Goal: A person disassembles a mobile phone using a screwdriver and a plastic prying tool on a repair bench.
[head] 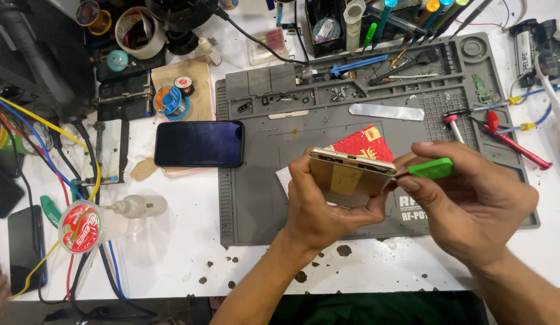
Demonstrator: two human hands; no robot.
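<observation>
- Left hand (316, 207) grips the gold slab-shaped phone body (351, 176) tilted edge-up above the grey rubber work mat (256, 198), exposing its seam.
- Right hand (472, 201) pinches a flat green plastic pry tool (431, 168) against that edge.

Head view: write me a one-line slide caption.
Left hand grips a gold phone shell over a grey repair mat while the right hand presses a green pry tool to its edge.

White workbench (171, 253), evenly lit, seen from above.
Grey work mat (256, 222) lies on it; dark specks dot the near edge; cables trail left.
</observation>
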